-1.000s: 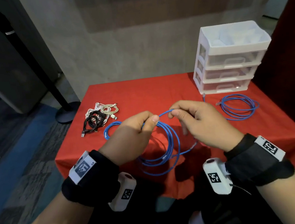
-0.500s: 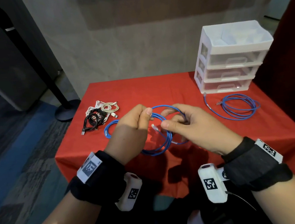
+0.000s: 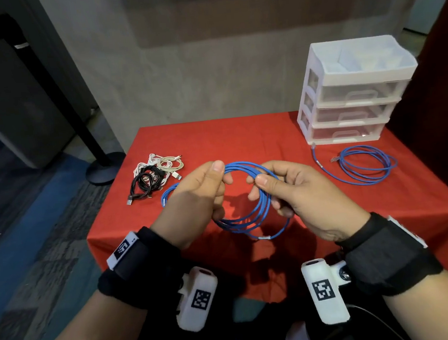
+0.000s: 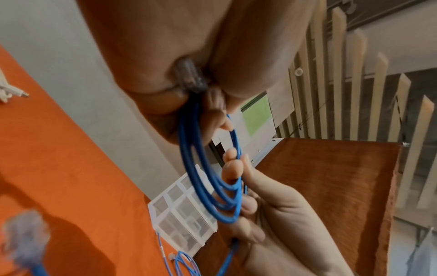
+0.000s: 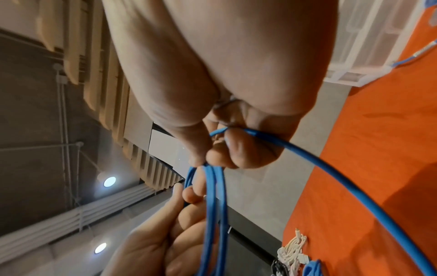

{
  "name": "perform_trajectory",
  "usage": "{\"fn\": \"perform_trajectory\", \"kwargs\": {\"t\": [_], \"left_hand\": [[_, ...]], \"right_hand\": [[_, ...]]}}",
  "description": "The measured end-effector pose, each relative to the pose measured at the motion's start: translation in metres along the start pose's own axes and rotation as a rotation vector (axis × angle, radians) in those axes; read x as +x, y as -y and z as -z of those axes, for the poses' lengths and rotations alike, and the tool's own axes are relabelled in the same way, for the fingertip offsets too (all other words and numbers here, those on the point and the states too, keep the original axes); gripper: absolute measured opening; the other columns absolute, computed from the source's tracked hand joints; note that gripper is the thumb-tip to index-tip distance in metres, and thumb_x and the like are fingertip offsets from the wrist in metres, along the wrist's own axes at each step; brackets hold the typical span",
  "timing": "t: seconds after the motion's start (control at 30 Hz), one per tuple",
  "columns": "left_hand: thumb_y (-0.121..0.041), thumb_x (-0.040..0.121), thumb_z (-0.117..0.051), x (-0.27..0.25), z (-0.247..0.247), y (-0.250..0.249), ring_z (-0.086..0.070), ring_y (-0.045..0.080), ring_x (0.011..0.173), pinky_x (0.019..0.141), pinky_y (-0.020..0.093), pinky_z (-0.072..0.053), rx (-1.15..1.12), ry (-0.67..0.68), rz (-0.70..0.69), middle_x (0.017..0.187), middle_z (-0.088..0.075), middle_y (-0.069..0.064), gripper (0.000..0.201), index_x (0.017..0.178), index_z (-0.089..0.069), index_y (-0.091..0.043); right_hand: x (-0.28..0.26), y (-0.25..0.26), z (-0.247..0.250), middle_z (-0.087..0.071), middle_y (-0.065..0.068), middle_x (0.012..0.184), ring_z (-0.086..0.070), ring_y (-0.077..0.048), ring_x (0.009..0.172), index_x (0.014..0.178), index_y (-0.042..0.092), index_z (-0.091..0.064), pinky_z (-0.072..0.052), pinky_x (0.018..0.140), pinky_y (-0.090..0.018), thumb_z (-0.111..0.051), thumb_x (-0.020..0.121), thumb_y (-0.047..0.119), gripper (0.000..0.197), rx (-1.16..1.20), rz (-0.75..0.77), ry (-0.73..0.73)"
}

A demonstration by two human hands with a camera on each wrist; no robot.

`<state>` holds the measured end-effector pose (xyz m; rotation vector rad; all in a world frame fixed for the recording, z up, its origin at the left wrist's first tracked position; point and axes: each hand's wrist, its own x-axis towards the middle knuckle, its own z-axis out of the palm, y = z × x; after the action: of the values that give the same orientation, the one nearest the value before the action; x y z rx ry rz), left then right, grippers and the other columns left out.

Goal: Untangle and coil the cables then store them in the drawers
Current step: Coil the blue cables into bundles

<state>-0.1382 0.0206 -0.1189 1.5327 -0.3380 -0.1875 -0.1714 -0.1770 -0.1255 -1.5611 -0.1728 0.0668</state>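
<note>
Blue cable (image 3: 249,192) in several round loops, pinched between both hands

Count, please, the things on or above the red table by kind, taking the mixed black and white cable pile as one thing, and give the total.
Blue cables: 3 (held coil between left hand and right hand; coil by the drawers; half-hidden coil behind the left hand)
Black and white cable pile: 1
Drawer unit: 1
Total: 5
</note>
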Motion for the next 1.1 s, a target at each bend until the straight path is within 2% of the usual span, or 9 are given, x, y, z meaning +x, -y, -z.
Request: {"fn": "perform_trajectory", "kwargs": {"t": [0.1,0.17,0.27,0.37,0.5,0.7,0.87,0.97,1.1], "left_hand": [[-0.031,0.109,-0.04,0.005,0.01,0.002,-0.019,0.014,0.051,0.048,0.029,-0.014,0.024,-0.04,-0.002,0.059,-0.027,-0.001,0.034,0.085,-0.054,-0.011],[-0.045,0.102,-0.048,0.007,0.019,0.008,-0.024,0.015,0.049,0.048,0.025,-0.017,0.13,-0.032,0.003,0.059,-0.032,-0.001,0.036,0.081,-0.061,-0.018],[-0.064,0.086,-0.051,0.006,0.024,0.014,-0.025,0.018,0.046,0.049,0.025,-0.023,0.253,0.005,0.033,0.06,-0.031,0.005,0.042,0.078,-0.063,-0.024],[-0.054,0.095,-0.049,0.008,0.023,0.014,-0.026,0.013,0.044,0.045,0.021,-0.023,0.206,0.0,0.05,0.059,-0.033,0.001,0.037,0.076,-0.062,-0.024],[-0.03,0.109,-0.04,0.01,0.02,0.008,-0.024,0.007,0.043,0.039,0.018,-0.022,0.134,-0.059,0.032,0.056,-0.031,-0.006,0.035,0.083,-0.054,-0.012],[-0.035,0.109,-0.04,0.021,0.06,-0.011,-0.025,0.003,0.041,0.038,0.016,-0.025,-0.003,-0.396,-0.058,0.05,-0.031,-0.011,0.035,0.081,-0.051,-0.017],[-0.038,0.109,-0.04,0.024,0.069,-0.006,-0.031,0.003,0.043,0.039,0.017,-0.03,0.041,-0.48,-0.072,0.049,-0.036,-0.013,0.035,0.082,-0.053,-0.018],[-0.039,0.108,-0.041,0.027,0.058,0.01,-0.032,0.006,0.045,0.041,0.02,-0.033,0.117,-0.511,-0.081,0.054,-0.036,-0.008,0.037,0.079,-0.055,-0.02],[-0.039,0.108,-0.042,0.027,0.037,0.024,-0.035,0.004,0.037,0.045,0.023,-0.035,0.166,-0.534,-0.07,0.05,-0.038,-0.01,0.038,0.085,-0.059,-0.014]], "right_hand": [[0.001,0.001,0.009,-0.069,0.0,0.072,-0.037,-0.008,0.048,0.103,0.016,-0.074,-0.028,0.043,-0.016,-0.055,0.104,0.018,0.019,-0.131,0.038,-0.077],[0.002,0.003,0.019,-0.072,-0.005,0.08,-0.035,-0.011,0.047,0.099,0.016,-0.075,-0.027,0.043,-0.019,-0.054,0.105,0.017,0.021,-0.178,0.077,-0.125],[0.006,0.009,0.033,-0.066,-0.009,0.077,-0.031,-0.013,0.045,0.093,0.014,-0.072,-0.024,0.042,-0.019,-0.054,0.105,0.017,0.022,-0.139,0.105,-0.217],[0.009,0.016,0.038,-0.065,-0.01,0.076,-0.031,-0.011,0.044,0.095,0.01,-0.073,-0.024,0.042,-0.017,-0.056,0.104,0.018,0.021,-0.113,0.103,-0.22],[0.006,0.013,0.04,-0.059,-0.007,0.068,-0.032,-0.014,0.049,0.094,0.008,-0.074,-0.024,0.045,-0.024,-0.06,0.101,0.019,0.019,-0.123,0.098,-0.161],[-0.005,-0.02,0.056,-0.063,0.001,0.067,-0.05,-0.019,0.063,0.088,0.013,-0.07,-0.042,0.065,-0.038,-0.062,0.101,0.019,0.017,-0.426,0.011,-0.029],[-0.005,-0.042,0.061,-0.072,-0.005,0.078,-0.061,-0.014,0.068,0.086,0.023,-0.074,-0.051,0.073,-0.042,-0.065,0.099,0.018,0.016,-0.637,-0.008,-0.104],[-0.004,-0.028,0.044,-0.071,-0.01,0.082,-0.067,-0.011,0.068,0.094,0.01,-0.072,-0.056,0.07,-0.038,-0.057,0.102,0.005,0.017,-0.268,-0.002,-0.151],[-0.007,0.012,0.014,-0.072,-0.016,0.09,-0.07,-0.019,0.072,0.103,0.001,-0.066,-0.06,0.067,-0.026,-0.054,0.101,0.006,0.013,0.201,0.1,-0.109]]}}
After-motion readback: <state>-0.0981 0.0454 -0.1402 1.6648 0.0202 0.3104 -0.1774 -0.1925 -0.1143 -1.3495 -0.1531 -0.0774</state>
